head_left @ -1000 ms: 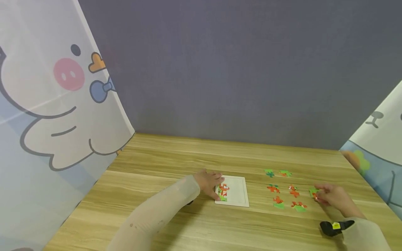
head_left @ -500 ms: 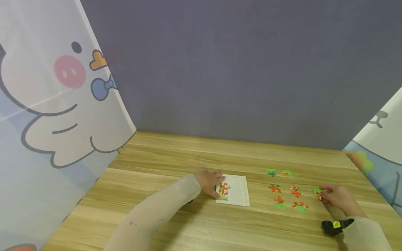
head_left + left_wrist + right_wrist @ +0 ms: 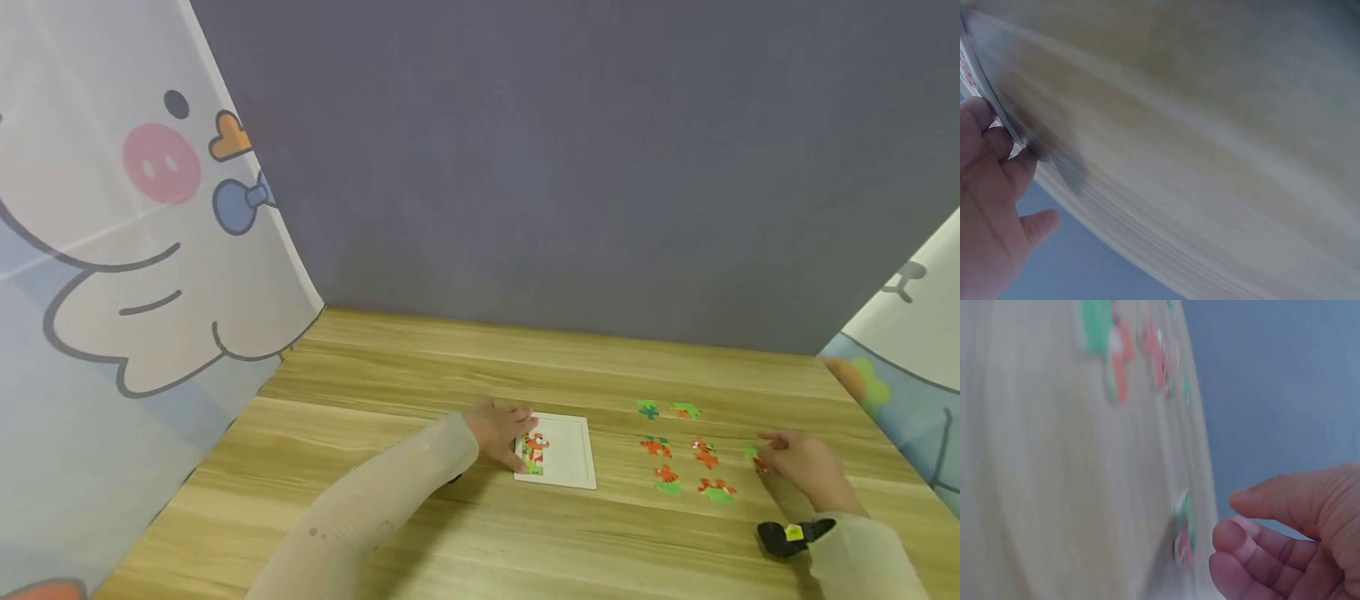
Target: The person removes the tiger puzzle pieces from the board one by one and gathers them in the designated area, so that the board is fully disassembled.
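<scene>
A white puzzle board (image 3: 568,454) lies flat on the wooden table, with a strip of tiger picture (image 3: 533,454) along its left side. My left hand (image 3: 498,432) rests on the board's left edge with fingers spread. In the left wrist view, the fingertips of that hand (image 3: 997,162) touch the board's rim. At the far right, my right hand (image 3: 808,468) is beside a green and orange puzzle piece (image 3: 752,454), covering part of it. The right wrist view shows this piece (image 3: 1185,528) just apart from the loosely bent fingers, with nothing between thumb and fingertips.
Several loose puzzle pieces (image 3: 705,452) lie in two columns between the board and my right hand. A black wrist strap (image 3: 787,537) is on my right wrist. A grey partition (image 3: 562,167) closes off the table's back, and printed curtains (image 3: 172,242) hang at both sides.
My right hand has shifted slightly around the rightmost piece, and less of that piece shows in the head view. My left hand stays on the board. The head view has moved a little.
</scene>
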`<state>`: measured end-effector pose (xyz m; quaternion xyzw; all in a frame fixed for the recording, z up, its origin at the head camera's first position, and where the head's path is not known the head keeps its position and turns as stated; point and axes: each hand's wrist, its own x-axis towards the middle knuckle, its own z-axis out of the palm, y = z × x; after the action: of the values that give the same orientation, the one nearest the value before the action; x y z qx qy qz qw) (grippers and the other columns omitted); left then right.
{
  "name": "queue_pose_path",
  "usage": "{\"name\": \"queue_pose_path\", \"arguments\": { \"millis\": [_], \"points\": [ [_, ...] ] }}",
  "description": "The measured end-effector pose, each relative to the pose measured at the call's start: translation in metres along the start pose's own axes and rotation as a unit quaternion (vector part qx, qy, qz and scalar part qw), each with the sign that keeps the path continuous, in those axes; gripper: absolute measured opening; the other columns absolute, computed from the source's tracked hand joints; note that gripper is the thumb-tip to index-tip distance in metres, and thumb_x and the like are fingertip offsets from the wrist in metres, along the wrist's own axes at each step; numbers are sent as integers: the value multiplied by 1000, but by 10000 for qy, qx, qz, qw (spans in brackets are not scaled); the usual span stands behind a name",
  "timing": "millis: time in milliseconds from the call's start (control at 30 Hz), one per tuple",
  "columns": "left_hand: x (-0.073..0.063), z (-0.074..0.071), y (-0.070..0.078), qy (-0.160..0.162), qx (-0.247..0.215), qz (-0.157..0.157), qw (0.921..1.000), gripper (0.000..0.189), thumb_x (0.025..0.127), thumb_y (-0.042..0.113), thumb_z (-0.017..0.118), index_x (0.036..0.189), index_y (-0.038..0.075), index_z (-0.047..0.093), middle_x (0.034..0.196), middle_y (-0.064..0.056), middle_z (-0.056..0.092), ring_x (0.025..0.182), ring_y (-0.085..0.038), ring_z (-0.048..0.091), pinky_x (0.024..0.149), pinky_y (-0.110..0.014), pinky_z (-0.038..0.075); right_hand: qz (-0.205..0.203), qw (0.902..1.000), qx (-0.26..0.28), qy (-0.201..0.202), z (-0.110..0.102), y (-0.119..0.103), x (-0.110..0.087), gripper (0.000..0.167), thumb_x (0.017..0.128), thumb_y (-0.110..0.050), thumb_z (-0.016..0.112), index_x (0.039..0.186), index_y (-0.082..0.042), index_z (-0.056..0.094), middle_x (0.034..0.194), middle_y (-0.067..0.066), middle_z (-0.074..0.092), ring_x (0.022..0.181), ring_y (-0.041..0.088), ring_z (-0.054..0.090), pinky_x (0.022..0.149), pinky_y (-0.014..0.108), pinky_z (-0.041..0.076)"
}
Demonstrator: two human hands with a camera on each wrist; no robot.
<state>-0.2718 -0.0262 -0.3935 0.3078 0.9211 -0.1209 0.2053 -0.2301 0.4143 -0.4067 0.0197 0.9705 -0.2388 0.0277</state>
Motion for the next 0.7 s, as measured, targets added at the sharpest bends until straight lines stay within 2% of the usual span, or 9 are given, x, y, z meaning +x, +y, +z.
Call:
{"name": "queue_pose_path", "arguments": {
  "millis": [100, 200, 300, 433, 567, 700],
  "points": [
    [-1, 1, 0, 46, -65, -1, 10000, 88, 92, 67, 59, 164, 31, 23, 171, 14, 15, 157, -7, 21, 128, -41, 22, -185, 9997, 59, 144, 4, -10, 1, 44, 93, -7, 51, 125, 22, 55, 76, 6, 69, 62, 7, 55, 58, 26, 42],
    [-2, 0, 1, 48, -52, -11, 10000, 88, 91, 68, 59, 164, 31, 22, 171, 14, 15, 157, -6, 21, 128, -40, 22, -295, 9990, 207, 270, 9, -20, 2, 43, 94, -8, 52, 125, 22, 56, 73, 1, 66, 57, 3, 50, 54, 24, 40],
    [-2, 0, 2, 22, -34, -13, 10000, 88, 92, 67, 58, 164, 31, 22, 171, 14, 14, 157, -6, 20, 128, -40, 21, -408, 9981, 288, 367, 14, -28, 3, 40, 93, -8, 56, 122, 19, 60, 79, 10, 70, 60, 0, 50, 56, 23, 44],
    [-1, 0, 3, 25, 39, -27, 10000, 88, 92, 68, 57, 164, 31, 21, 171, 14, 13, 157, -6, 21, 128, -40, 22, -469, 9977, 392, 289, 20, -40, 5, 38, 95, -10, 57, 122, 16, 63, 97, 24, 73, 72, 3, 58, 62, 23, 49],
    [-1, 1, 2, 43, 97, -54, 9999, 88, 92, 68, 56, 164, 32, 21, 171, 14, 13, 157, -6, 21, 128, -40, 22, -438, 9969, 648, 65, 24, -53, 7, 41, 97, -11, 58, 127, 16, 60, 104, 27, 71, 78, 14, 65, 65, 28, 52],
    [0, 1, 3, 39, 122, -80, 9999, 89, 91, 69, 57, 164, 32, 22, 171, 15, 14, 157, -6, 22, 129, -41, 22, -528, 9962, 694, -47, 29, -66, 7, 42, 98, -11, 59, 129, 17, 58, 106, 28, 69, 80, 19, 65, 66, 32, 52]
  ]
}}
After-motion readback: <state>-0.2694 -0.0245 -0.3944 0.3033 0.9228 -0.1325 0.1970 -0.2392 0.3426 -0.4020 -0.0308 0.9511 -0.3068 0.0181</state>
